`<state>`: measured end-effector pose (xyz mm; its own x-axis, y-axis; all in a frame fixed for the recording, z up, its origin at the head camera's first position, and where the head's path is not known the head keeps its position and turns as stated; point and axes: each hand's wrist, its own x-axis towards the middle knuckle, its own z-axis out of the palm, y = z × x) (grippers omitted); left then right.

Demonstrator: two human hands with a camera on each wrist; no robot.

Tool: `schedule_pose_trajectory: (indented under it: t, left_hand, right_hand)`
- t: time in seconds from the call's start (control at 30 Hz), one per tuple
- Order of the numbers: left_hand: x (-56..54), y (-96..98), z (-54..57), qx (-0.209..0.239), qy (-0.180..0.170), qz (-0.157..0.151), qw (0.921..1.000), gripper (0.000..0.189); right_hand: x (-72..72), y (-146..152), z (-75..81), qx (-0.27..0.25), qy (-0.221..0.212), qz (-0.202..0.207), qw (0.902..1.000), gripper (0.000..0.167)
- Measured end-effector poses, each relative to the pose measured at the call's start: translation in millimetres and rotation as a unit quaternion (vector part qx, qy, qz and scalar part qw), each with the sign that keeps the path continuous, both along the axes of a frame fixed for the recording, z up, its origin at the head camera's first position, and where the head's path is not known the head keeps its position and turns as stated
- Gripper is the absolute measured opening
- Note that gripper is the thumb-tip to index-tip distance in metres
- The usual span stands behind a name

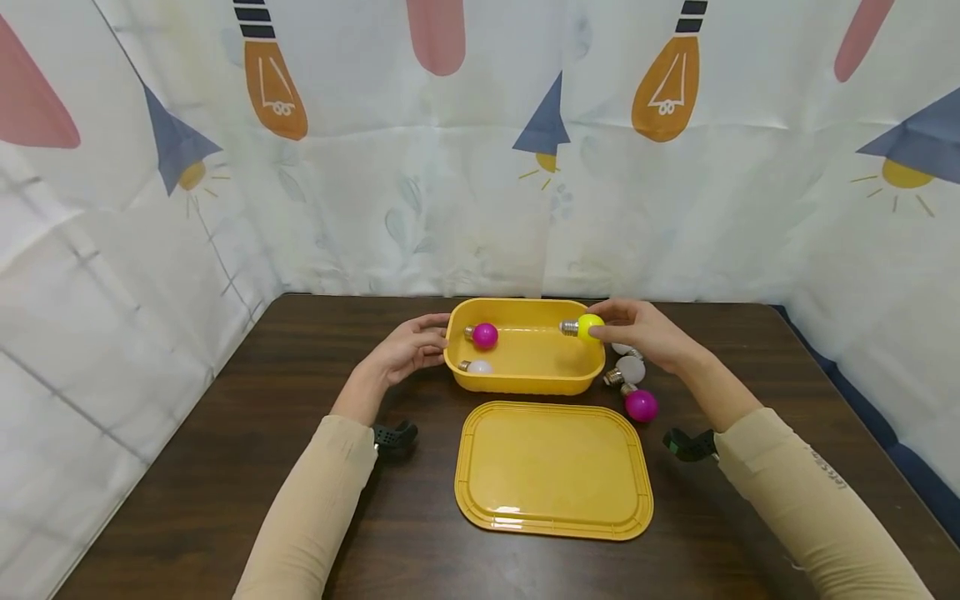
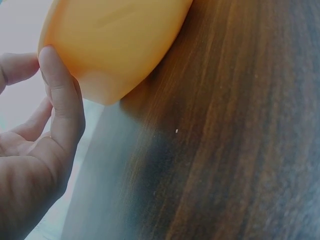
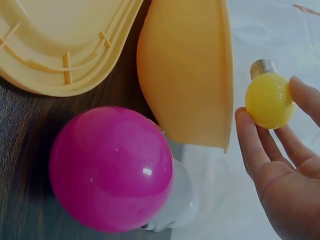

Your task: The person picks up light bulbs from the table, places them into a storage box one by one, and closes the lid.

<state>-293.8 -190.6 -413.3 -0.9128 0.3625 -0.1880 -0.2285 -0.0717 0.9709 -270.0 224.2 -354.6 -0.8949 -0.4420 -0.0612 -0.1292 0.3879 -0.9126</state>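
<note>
My right hand point(image 1: 641, 332) pinches a yellow light bulb point(image 1: 590, 327) by its round globe, over the right end of a yellow plastic container point(image 1: 525, 385). The bulb's metal screw base points left in the head view. At the container's left end, my left hand point(image 1: 408, 350) touches the outer wall and rim with its fingertips. Inside the container lie a magenta bulb point(image 1: 485, 336) and a white bulb point(image 1: 478, 367). Just right of the container, another magenta bulb point(image 1: 641, 406) and a white bulb point(image 1: 631, 369) lie on the table; a further white one is partly hidden by the right hand.
A flat yellow lid point(image 1: 555, 471) lies on the dark wooden table point(image 1: 225, 483) in front of the container. Behind the table hangs a white curtain point(image 1: 465, 208) printed with lamps and bulbs. Dark straps point(image 1: 395, 437) show beside both wrists.
</note>
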Motion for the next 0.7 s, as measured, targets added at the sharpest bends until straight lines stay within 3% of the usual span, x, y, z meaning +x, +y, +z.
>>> schedule_pose_trajectory:
  t: [0.7]
  left_hand:
    - [1.8, -0.1, 1.0, 0.0, -0.003, 0.001, 1.0, 0.062]
  right_hand:
    - [-6.9, -14, -5.9, -0.004, 0.001, 0.007, 1.0, 0.051]
